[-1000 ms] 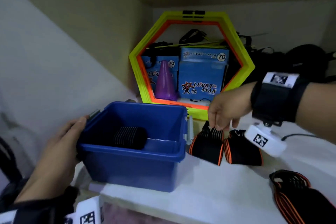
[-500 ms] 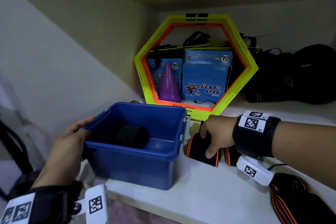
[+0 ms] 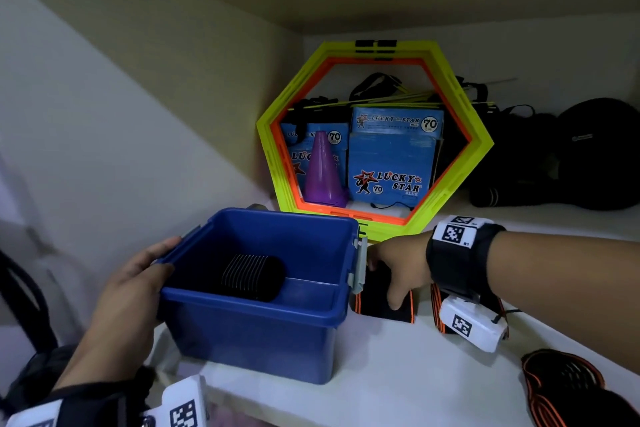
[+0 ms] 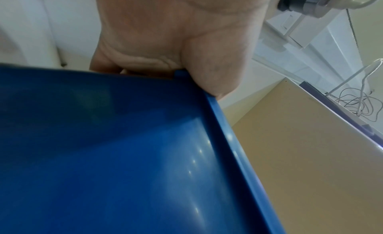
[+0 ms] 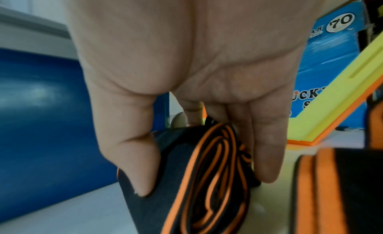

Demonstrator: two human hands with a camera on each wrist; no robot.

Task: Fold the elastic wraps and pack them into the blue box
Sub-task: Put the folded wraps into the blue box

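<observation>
The blue box (image 3: 249, 333) stands open on the white shelf, with one rolled black wrap (image 3: 252, 276) inside. My left hand (image 3: 138, 284) holds the box's left rim (image 4: 209, 96), thumb over the edge. Just right of the box, my right hand (image 3: 398, 270) grips a folded black wrap with orange edging (image 3: 382, 312), thumb on one side and fingers (image 5: 267, 155) on the other (image 5: 207, 180). A second folded wrap (image 3: 438, 308) lies beside it, partly hidden by the wrist camera. Another wrap (image 3: 568, 385) lies unfolded at the front right.
A yellow and orange hexagon frame (image 3: 374, 222) leans at the back, with blue Lucky Star packs (image 3: 391, 156) and a purple cone (image 3: 323, 173) behind it. Black bags (image 3: 571, 156) fill the back right. The cupboard wall (image 3: 104, 135) closes in on the left.
My right hand came down from above the folded wrap beside the box and closed round it. The left hand stayed on the box's rim. The view shifted a little.
</observation>
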